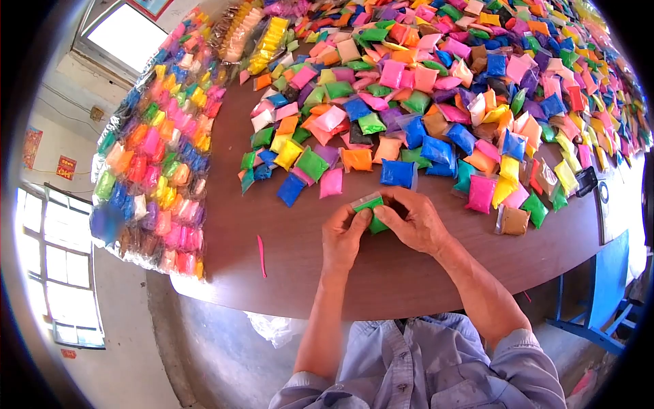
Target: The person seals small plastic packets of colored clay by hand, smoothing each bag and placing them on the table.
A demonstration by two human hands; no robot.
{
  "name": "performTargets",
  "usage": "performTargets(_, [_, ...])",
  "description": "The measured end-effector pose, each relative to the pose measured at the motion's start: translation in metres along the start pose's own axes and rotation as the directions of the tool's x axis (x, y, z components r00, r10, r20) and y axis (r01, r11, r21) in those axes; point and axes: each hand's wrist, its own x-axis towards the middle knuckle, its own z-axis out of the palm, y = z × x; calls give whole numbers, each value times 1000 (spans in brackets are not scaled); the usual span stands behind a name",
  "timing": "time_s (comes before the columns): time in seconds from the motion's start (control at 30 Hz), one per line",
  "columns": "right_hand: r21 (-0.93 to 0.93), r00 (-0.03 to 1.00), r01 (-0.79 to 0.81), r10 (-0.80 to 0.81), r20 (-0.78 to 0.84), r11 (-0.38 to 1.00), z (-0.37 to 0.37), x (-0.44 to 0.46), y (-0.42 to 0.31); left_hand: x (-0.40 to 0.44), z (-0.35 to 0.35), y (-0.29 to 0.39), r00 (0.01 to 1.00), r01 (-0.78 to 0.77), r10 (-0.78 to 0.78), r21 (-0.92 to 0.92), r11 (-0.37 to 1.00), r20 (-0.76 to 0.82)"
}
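Between my two hands, just above the front of the brown table (306, 238), is a small green packet (379, 223) with a clear top strip. My left hand (343, 235) pinches its left side, thumb on the face towards me. On the right side my right hand (413, 219) grips it, thumb pressed close to the other thumb. The fingers behind the packet are mostly hidden. Just beyond my hands lies a blue packet (397, 173), with a pink packet (331, 183) to its left.
A large pile of coloured packets (422, 102) covers the table's far side and right. Bagged rows of packets (157, 163) line the left edge. A thin pink plastic tool (261, 256) lies left of my hands. A black object (586, 182) sits at the right edge, above a blue stool (606, 286).
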Motion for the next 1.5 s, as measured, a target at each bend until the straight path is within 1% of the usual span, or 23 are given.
performTargets(0.13, [-15, 999, -34, 34, 0, 999, 2, -2, 10, -1, 4, 0, 999, -17, 20, 67, 998, -32])
performTargets(0.2, [-18, 997, -11, 10, -79, 1000, 3, -3, 10, -1, 12, 13, 999, 36, -36, -4, 999, 23])
performTargets(0.23, [-6, 998, 0, 0, -63, 1000, 4, -3, 12, 0, 12, 18, 1000, 28, -28, 5, 1000, 5])
performTargets(0.3, [18, 983, 82, -78, -166, 996, 6, -3, 20, 4, 10, 26, 995, 50, -72, 271, 961, 73])
performTargets(0.33, [31, 985, 91, -86, -151, 995, 8, -4, 21, 8, 8, 26, 996, 48, -66, 279, 959, 53])
performTargets(0.4, [134, 980, 14, 12, -196, 991, 7, -6, 18, 16, 8, 23, 984, 1, -49, 274, 962, 170])
performTargets(0.43, [133, 983, 16, 9, -183, 991, 7, -5, 13, 19, 11, 20, 986, 1, -45, 270, 963, 157])
performTargets(0.5, [260, 971, -86, 140, -195, 962, 4, -4, 4, 28, 15, 13, 979, -56, 25, 148, 987, 203])
performTargets(0.53, [254, 962, -159, 207, -176, 954, -1, -6, 9, 32, 13, 13, 969, -14, -31, 182, 983, 245])
performTargets(0.57, [236, 963, -151, 197, -186, 960, 0, -6, 12, 36, 13, 13, 966, -27, -17, 165, 986, 256])
performTargets(0.63, [105, 946, -97, 124, -299, 990, -1, -8, 19, 44, 16, 12, 938, 1, -48, 134, 991, 345])
performTargets(0.67, [63, 947, -91, 106, -302, 994, -3, -9, 20, 47, 18, 14, 935, -8, -32, 113, 994, 353])
performTargets(0.73, [76, 941, -113, 131, -312, 991, -1, -6, 16, 50, 17, 18, 917, 48, -116, 183, 982, 382])
performTargets(0.77, [110, 933, -137, 165, -319, 984, 1, -4, 14, 52, 15, 13, 916, 45, -109, 172, 984, 386])
performTargets(0.87, [81, 936, -153, 171, -309, 985, 4, 0, 10, 54, 12, -3, 921, 21, -56, 95, 995, 385])
performTargets(0.93, [77, 939, -154, 170, -299, 985, 5, 1, 10, 51, 12, -2, 941, -91, 53, 98, 991, 334])
performTargets(0.97, [27, 946, -156, 157, -283, 987, 4, 2, 11, 51, 11, -1, 943, -90, 57, 89, 992, 327])
performTargets(1.07, [-44, 952, -150, 132, -275, 988, 5, 2, 12, 48, 8, 8, 947, -74, 46, 76, 994, 319])
performTargets(1.13, [-60, 953, -138, 116, -281, 989, 5, 2, 14, 49, 3, 18, 912, -36, -58, 219, 975, 406])
performTargets(1.27, [-125, 939, -116, 67, -338, 985, 6, 2, 18, 49, 6, 8, 901, -79, -16, 199, 977, 434])
performTargets(1.33, [-165, 937, -93, 30, -347, 982, 7, 3, 17, 50, 6, 2, 901, 33, -74, 102, 994, 427])
performTargets(1.4, [-83, 953, -112, 83, -292, 990, 7, 3, 16, 49, 6, 6, 906, 43, -72, 80, 996, 417])
performTargets(1.5, [-87, 957, -111, 83, -279, 990, 7, 3, 14, 50, 6, 6, 911, 81, -102, 70, 994, 399])
